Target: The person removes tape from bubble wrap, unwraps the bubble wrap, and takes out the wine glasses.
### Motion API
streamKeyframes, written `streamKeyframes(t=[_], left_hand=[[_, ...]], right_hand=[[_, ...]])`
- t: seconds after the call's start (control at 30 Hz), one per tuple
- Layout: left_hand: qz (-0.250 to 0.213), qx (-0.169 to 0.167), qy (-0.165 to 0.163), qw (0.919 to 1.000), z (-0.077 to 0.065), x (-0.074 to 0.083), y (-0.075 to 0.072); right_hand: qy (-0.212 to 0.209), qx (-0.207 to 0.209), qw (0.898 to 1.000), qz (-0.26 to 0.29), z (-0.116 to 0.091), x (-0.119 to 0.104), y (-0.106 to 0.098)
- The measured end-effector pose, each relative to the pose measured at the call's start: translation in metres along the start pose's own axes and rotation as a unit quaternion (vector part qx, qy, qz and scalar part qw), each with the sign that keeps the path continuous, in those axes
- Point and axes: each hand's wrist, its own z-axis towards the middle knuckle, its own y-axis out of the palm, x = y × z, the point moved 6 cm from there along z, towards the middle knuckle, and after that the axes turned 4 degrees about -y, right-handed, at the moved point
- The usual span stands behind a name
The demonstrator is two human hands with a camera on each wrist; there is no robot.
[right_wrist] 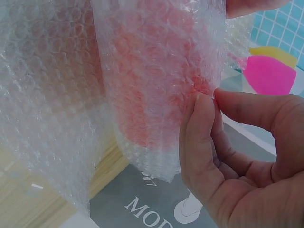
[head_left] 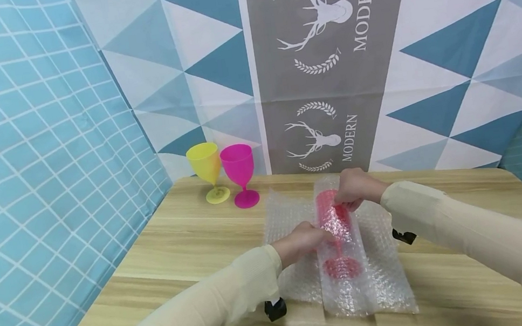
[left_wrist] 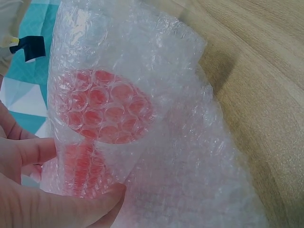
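A red goblet (head_left: 342,268) lies on its side, rolled in clear bubble wrap (head_left: 388,278), its foot toward the near edge and its bowl away from me. Loose wrap spreads flat to both sides of the roll. My left hand (head_left: 303,240) grips the wrapped goblet around its stem; in the left wrist view the thumb lies across the wrap just past the round foot (left_wrist: 111,107). Higher up, beside the bowl, my right hand (head_left: 356,189) pinches the wrap between thumb and fingertips (right_wrist: 202,107). Bubbles blur the goblet's outline.
On the wooden table (head_left: 180,260), a yellow goblet (head_left: 205,161) and a magenta goblet (head_left: 239,165) stand upright at the back left. A patterned cloth (head_left: 207,44) hangs behind the table, and a blue checked cloth (head_left: 30,158) runs along its left side.
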Motion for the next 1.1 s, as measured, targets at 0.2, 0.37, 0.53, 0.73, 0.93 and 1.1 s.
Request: streamKeyframes(t=[0.2,0.37,0.53,0.73,0.93,1.1], left_hand=[[0.001,0.001,-0.001,1.0000,0.000,0.000,0.001],[0.000,-0.004,-0.003,1.0000,0.000,-0.001,0.002],[0.004,-0.007,-0.010,0.9999,-0.001,-0.001,0.002],[-0.007,-0.014,-0.015,0.9998,-0.002,-0.001,0.000],[-0.024,-0.027,-0.007,0.9993,-0.003,0.000,0.001],[-0.041,-0.027,-0.007,0.9988,-0.007,0.002,0.000]], right_hand=[[0.006,-0.008,1.000,-0.002,0.000,0.001,0.001],[0.006,-0.012,1.000,0.006,-0.001,0.001,0.001],[-0.004,-0.014,1.000,0.003,-0.001,0.000,-0.001],[-0.010,-0.016,1.000,0.008,-0.001,0.001,-0.004],[-0.011,-0.016,1.000,0.010,-0.003,0.001,-0.007],[-0.017,-0.020,1.000,0.010,-0.006,0.001,-0.011]])
